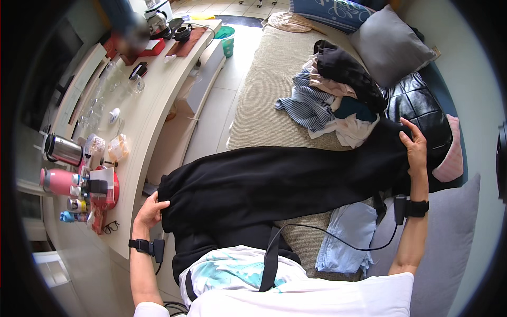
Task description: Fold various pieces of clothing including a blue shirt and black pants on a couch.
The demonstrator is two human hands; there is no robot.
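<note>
A long black garment (pixel 261 182), perhaps trousers, is stretched sideways in front of my body, partly over the couch. My left hand (pixel 151 209) grips its narrow end, thumb on top. My right hand (pixel 414 146) holds the wide end near the black leather item, fingers partly bent round the cloth. Beyond the garment a heap of clothes lies on the couch, with a striped shirt (pixel 313 101), a black garment (pixel 348 71) and pale cloth (pixel 350 128). Folded light blue cloth (pixel 346 237) lies on the couch nearer me.
The couch (pixel 261 107) carries grey cushions (pixel 390 45) and a quilted black leather item (pixel 418 107). At left, a long table (pixel 158 91) holds glasses, a steel kettle (pixel 63 149), a pink flask (pixel 57 181) and eyeglasses (pixel 111 227). A black cable (pixel 336 237) crosses before my body.
</note>
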